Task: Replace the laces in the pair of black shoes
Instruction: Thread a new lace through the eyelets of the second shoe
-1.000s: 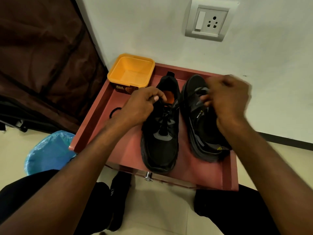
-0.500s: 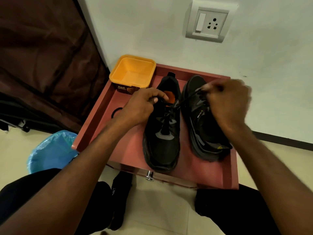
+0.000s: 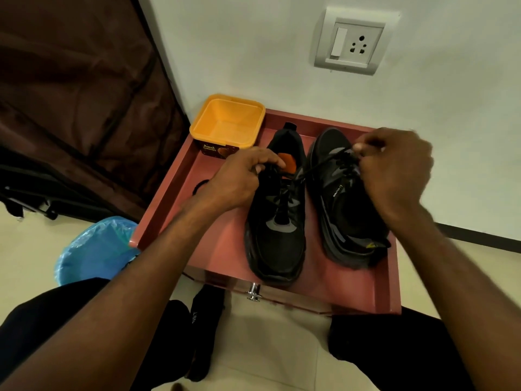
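Two black shoes stand side by side, toes toward me, on a reddish tray-topped stand point(image 3: 225, 249). The left shoe point(image 3: 277, 235) has an orange insole patch showing. My left hand point(image 3: 239, 182) grips the left side of its opening by the eyelets. A black lace point(image 3: 321, 165) runs taut from that shoe up and to the right. My right hand point(image 3: 394, 170) pinches the lace's end above the right shoe point(image 3: 346, 210), which leans on its side.
A yellow square tub point(image 3: 228, 122) sits in the stand's back left corner, with a black loop point(image 3: 198, 186) lying near it. A blue-bagged bin point(image 3: 95, 249) stands on the floor at left. White wall with a socket point(image 3: 355, 43) behind. My knees flank a black sock point(image 3: 203, 328).
My right hand has drawn the lace out to the right until it runs taut over the right shoe. My left hand has kept its hold on the left shoe.
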`<state>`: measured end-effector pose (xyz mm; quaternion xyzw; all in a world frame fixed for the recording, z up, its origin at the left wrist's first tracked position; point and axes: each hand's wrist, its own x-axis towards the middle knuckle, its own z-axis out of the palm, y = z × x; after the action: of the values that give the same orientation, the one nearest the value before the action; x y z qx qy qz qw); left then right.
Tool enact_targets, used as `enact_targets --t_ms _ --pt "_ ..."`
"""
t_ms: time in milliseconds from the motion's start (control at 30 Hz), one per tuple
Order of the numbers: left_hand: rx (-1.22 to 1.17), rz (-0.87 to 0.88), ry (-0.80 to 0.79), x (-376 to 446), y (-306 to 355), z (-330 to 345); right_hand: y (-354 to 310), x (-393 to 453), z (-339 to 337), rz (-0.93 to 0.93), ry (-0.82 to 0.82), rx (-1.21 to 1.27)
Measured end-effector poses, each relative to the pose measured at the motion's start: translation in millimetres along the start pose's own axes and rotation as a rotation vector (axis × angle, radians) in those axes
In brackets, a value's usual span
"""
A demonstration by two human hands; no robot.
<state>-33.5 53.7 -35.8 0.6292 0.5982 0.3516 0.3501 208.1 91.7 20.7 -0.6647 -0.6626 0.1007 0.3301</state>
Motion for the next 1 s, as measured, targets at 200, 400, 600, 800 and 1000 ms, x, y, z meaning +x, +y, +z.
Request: enact_targets --t_ms 200,400,600,800,1000 --pt "0.072 0.005 0.009 -5 0 2 -14 -17 10 -0.251 -0.218 -0.037" --pt "0.147 0.000 0.039 -10 0 9 -7 -16 19 -0.235 -0.346 -0.107" --pt "0.198 0.021 0.071 -15 9 6 -5 -17 20 -0.284 -0.452 -0.066" --pt "0.525 0.104 0.012 -19 19 -12 -14 -22 15 -0.337 -0.431 -0.070" --pt "0.608 0.089 -0.016 -13 38 15 -13 -24 11 -0.324 -0.443 -0.043"
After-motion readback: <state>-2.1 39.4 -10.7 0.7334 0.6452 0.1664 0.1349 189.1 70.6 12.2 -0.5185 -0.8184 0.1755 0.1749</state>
